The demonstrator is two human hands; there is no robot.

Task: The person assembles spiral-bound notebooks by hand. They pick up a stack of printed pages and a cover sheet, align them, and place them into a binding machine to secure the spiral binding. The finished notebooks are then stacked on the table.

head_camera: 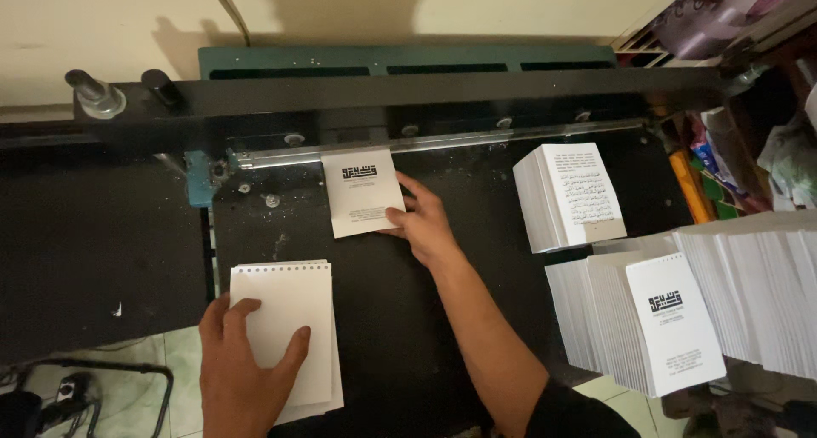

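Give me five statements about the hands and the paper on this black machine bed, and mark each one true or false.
1. The right hand touches a small white sheet pushed up to the metal bar. True.
2. The left hand rests on a red notebook. False: it lies flat on a white punched stack with a row of holes along its top edge.
3. The sheet under the right hand bears a black printed mark. True.
4. The tall paper stacks stand to the left of both hands. False: they stand to the right.
5. The right hand holds scissors. False: it holds no tool.
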